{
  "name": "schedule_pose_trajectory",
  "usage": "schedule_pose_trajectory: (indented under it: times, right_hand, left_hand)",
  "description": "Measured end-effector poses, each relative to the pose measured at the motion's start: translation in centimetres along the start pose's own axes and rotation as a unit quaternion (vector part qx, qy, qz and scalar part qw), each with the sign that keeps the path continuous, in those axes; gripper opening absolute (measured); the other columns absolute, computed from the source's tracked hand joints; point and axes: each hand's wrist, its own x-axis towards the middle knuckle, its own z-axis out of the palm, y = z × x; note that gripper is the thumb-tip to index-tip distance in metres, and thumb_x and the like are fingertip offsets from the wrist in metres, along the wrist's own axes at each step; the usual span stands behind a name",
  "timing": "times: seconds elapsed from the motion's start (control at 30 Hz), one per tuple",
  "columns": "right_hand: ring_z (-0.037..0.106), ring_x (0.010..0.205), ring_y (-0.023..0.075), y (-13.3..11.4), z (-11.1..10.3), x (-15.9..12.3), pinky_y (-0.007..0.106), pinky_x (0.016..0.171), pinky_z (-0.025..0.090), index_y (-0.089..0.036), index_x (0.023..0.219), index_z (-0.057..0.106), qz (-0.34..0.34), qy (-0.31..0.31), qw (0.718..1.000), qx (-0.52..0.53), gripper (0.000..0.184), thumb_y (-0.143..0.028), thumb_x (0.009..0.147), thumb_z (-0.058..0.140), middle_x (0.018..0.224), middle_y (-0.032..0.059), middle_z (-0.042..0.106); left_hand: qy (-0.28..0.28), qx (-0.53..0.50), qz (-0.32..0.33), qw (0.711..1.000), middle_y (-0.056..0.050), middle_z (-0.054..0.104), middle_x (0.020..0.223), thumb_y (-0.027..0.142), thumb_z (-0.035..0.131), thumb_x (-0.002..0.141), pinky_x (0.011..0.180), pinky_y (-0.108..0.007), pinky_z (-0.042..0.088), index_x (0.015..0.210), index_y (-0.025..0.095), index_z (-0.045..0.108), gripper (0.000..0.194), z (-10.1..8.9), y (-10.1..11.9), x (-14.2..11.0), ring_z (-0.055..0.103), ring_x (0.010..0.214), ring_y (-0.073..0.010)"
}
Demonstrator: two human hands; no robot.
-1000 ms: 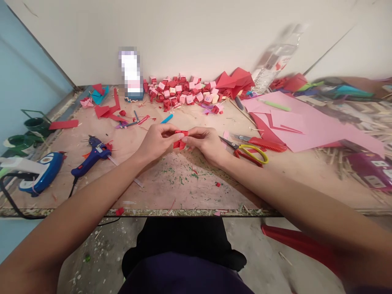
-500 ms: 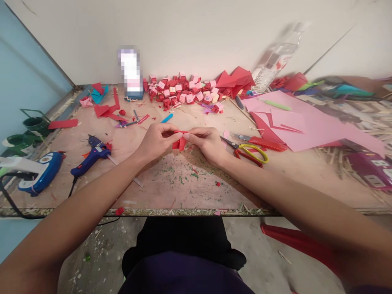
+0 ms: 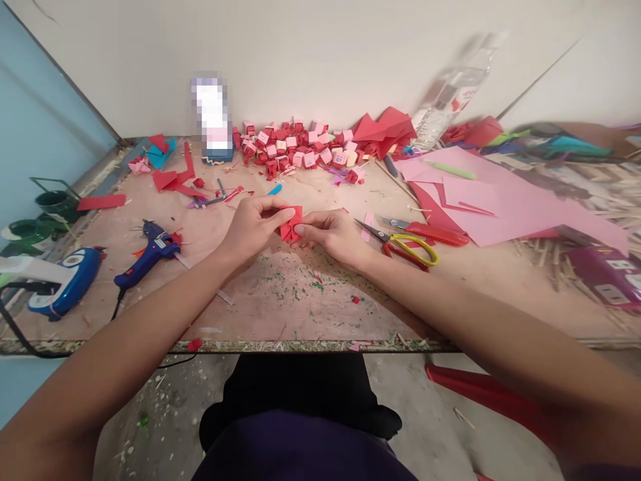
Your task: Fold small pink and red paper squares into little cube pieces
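Observation:
A small piece of folded red paper is held up over the middle of the table, creases showing on its near face. My left hand pinches its left side, thumb on top. At its lower right edge, my right hand grips it between thumb and fingers. Fingertips behind the paper are partly hidden. Just right of my right hand lie scissors with yellow and red handles, beside a red-handled cutter.
Behind the hands is a heap of small red and pink folded paper boxes. A blue glue gun lies to the left, a blurred phone stands at the back, and pink paper sheets and a plastic bottle are on the right.
The folded red paper has turned so its creased square face shows upward. My right thumb has shifted down to its lower edge, and my two thumbs sit at different heights.

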Motion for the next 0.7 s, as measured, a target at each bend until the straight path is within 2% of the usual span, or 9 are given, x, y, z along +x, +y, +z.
schedule_pose_trajectory:
  times: [0.43, 0.7]
  right_hand:
    - [0.079, 0.077, 0.0205, -0.29, -0.08, -0.12, 0.03, 0.067, 0.058, -0.017, 0.088, 0.086, 0.011, -0.035, 0.999, -0.015, 0.029, -0.046, 0.086, 0.089, 0.089, 0.0106, 0.086]
    - [0.079, 0.077, 0.0204, 0.13, -0.27, 0.11, 0.03, 0.068, 0.059, -0.016, 0.088, 0.085, -0.002, -0.049, 0.999, -0.023, 0.034, -0.051, 0.088, 0.087, 0.088, 0.0108, 0.086]
  left_hand:
    - [0.026, 0.018, -0.009, 0.999, -0.005, 0.081, 0.082, 0.043, 0.077, 0.086, 0.076, -0.034, 0.061, 0.077, 0.021, 0.076, 0.024, -0.09, -0.36, 0.15, 0.073, 0.078, -0.0207]
    - [0.047, -0.01, -0.031, 0.998, -0.006, 0.082, 0.087, 0.046, 0.08, 0.086, 0.077, -0.032, 0.061, 0.085, 0.019, 0.079, 0.027, -0.1, -0.56, 0.32, 0.075, 0.08, -0.02]
